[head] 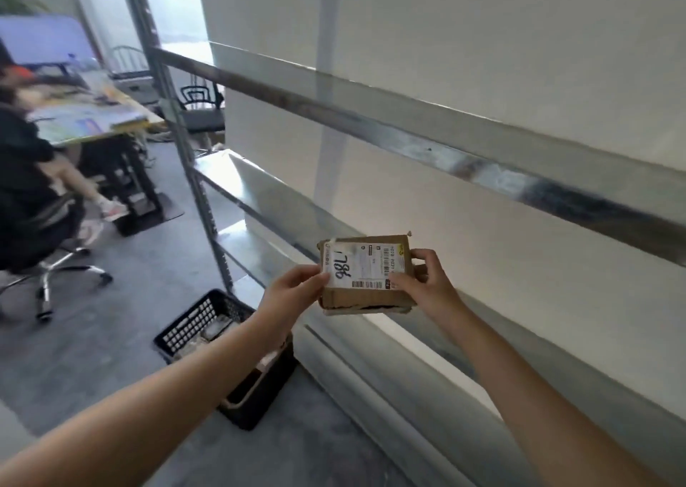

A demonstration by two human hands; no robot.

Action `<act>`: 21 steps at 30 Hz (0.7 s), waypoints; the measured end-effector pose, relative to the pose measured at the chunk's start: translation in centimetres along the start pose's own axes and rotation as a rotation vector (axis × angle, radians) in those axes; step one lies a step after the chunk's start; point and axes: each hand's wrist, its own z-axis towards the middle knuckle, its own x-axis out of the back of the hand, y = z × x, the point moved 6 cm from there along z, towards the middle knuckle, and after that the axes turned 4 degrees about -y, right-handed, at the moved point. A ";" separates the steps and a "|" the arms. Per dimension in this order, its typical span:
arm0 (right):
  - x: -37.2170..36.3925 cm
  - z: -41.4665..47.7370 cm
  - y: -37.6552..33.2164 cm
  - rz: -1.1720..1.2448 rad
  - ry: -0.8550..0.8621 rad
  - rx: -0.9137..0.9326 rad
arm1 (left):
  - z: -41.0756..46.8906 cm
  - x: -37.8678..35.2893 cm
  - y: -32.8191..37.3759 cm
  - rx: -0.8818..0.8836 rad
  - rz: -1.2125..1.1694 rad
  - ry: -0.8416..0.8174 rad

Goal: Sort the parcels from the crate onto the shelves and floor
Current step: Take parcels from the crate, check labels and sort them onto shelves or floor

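A small brown cardboard parcel (365,275) with a white shipping label and handwritten digits is held up in front of the metal shelving. My left hand (297,290) grips its left edge and my right hand (427,282) grips its right edge. The parcel hangs in the air at about the height of a lower shelf (260,189). Below my left forearm, a black plastic crate (200,323) stands on the floor with several parcels inside, partly hidden by my arm.
The metal rack's upper shelf rail (408,126) runs diagonally across the right, with an upright post (185,160) on the left. A white wall backs the shelves. At far left a seated person (29,174) on a swivel chair faces a cluttered desk (96,115). Grey floor lies between.
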 end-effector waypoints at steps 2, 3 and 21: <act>-3.4 1.4 -0.7 0.014 -0.079 0.018 | -1.4 3.4 0.0 0.004 -0.081 0.113; -5.2 2.0 -1.0 0.017 -0.117 0.034 | -2.2 5.0 0.1 -0.004 -0.120 0.165; -33.0 13.4 -4.9 -0.178 -0.435 0.155 | -2.4 29.2 -1.4 -0.069 -0.287 0.512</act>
